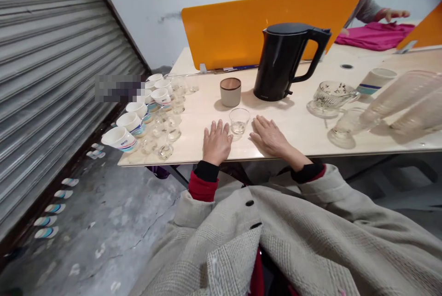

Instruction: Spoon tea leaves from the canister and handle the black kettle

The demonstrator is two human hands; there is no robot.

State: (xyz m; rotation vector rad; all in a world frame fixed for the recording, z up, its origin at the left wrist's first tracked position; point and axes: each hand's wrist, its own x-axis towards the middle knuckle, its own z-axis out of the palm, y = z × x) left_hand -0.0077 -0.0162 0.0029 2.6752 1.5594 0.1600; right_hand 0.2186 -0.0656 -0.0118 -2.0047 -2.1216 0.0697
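My left hand (216, 142) and my right hand (270, 137) lie flat, palms down, on the light wooden table (297, 123) near its front edge. Between them stands a small clear glass cup (239, 122), touched by neither hand. Just behind it sits a beige ceramic cup with a brown rim (230, 91). A black electric kettle (287, 60) stands further back, its handle pointing right.
Several white paper cups (133, 123) and small glasses (169, 131) crowd the table's left end. A glass pitcher (330, 96), a striped cup (375, 80) and tall clear containers (404, 98) stand right. Behind an orange divider (241, 24), another person handles pink cloth (375, 36). A metal shutter (44, 70) is left.
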